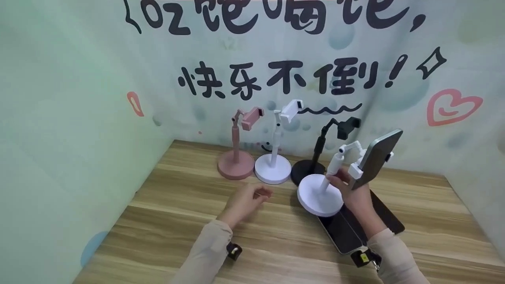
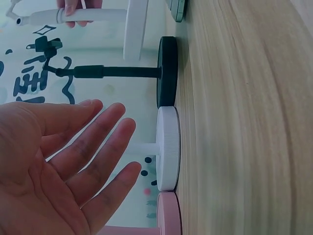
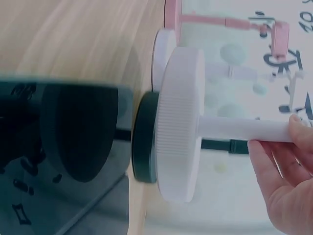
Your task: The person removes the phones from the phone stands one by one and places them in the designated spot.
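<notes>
My right hand (image 1: 357,195) grips the pole of a white phone stand (image 1: 319,197), fingers and thumb wrapped round it below the thicker sleeve. The stand tilts, and its round base is raised off the table in the left wrist view. A phone (image 1: 376,156) sits in the stand's clamp, leaning up to the right. With fingers loosely bent and nothing in them, my left hand (image 1: 246,201) hovers in front of a second white phone stand (image 1: 273,169). Dark-screened phones, one a black phone (image 1: 341,232), lie beneath the held stand and my right forearm.
A pink phone stand (image 1: 236,165) stands left of the second white one, a black phone stand (image 1: 305,169) right of it, bases side by side. Their clamps hold nothing. Behind them hangs a printed cloth (image 1: 221,130). The wooden table (image 1: 177,221) meets a pale left wall (image 1: 59,138).
</notes>
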Demonstrator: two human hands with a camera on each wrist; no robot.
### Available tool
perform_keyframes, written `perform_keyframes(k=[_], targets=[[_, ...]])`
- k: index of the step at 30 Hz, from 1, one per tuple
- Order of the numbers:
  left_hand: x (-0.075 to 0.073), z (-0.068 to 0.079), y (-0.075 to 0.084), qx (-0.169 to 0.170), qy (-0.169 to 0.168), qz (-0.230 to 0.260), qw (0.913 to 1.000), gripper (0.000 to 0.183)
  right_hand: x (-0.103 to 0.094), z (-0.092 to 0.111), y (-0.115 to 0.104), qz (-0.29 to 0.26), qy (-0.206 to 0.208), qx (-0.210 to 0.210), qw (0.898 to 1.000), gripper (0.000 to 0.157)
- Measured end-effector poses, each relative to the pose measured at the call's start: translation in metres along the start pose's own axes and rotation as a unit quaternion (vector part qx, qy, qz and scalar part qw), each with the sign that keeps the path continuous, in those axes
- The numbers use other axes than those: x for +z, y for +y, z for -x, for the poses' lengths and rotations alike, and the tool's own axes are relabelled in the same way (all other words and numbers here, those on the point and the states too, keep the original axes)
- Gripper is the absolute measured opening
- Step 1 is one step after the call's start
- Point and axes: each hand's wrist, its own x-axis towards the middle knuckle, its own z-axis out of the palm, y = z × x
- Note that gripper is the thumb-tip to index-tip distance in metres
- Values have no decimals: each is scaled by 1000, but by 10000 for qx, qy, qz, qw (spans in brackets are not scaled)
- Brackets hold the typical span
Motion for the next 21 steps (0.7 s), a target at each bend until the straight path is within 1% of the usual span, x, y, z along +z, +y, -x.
perform_keyframes(k=[4, 7, 10, 13, 17, 21], targets=[[1, 0, 0, -31, -21, 41, 10000, 18, 16, 3, -6, -84, -199, 54, 9998, 23], [-1, 1, 2, -59, -30, 92, 9999, 18, 27, 4, -10, -105, -332, -27, 9994, 22], [-3, 2, 3, -94, -41, 126, 9999, 18, 38, 6, -15, -150, -360, -142, 9991, 20], [-3, 3, 3, -162, -27, 164, 9997, 18, 48, 6, -19, -207, -367, -153, 9990, 21], [-4, 3, 3, -120, 33, 156, 9998, 19, 57, 6, -21, -229, -401, -74, 9989, 24], [-4, 3, 2, -81, 55, 116, 9999, 20, 66, 5, -22, -203, -424, -110, 9988, 22]])
